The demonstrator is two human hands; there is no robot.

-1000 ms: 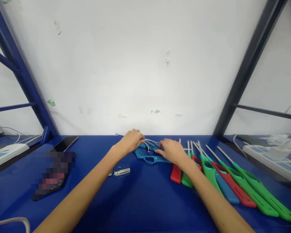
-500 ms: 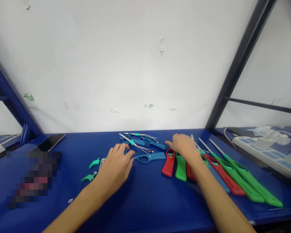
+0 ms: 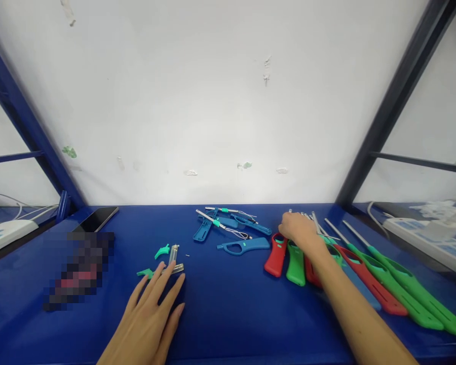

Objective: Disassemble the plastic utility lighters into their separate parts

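The left hand (image 3: pixel 146 319) has its fingers spread, with clear tubes (image 3: pixel 174 254) and green pieces (image 3: pixel 162 251) near their tips. The right hand (image 3: pixel 299 229) curls, its fingers just beyond a red lighter (image 3: pixel 275 259); whether they pinch anything cannot be told. Blue casings (image 3: pixel 255 244) lie left of them.

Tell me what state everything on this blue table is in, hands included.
Left hand: open, fingers spread
Right hand: curled by the leftmost red lighter, grip unclear
Blue lighter casings: in separate pieces
Metal lighter rods: loose, wires exposed
Green triggers: detached
Clear fuel tanks: detached
Rightmost green lighter: assembled
Smartphone: lying flat, screen dark
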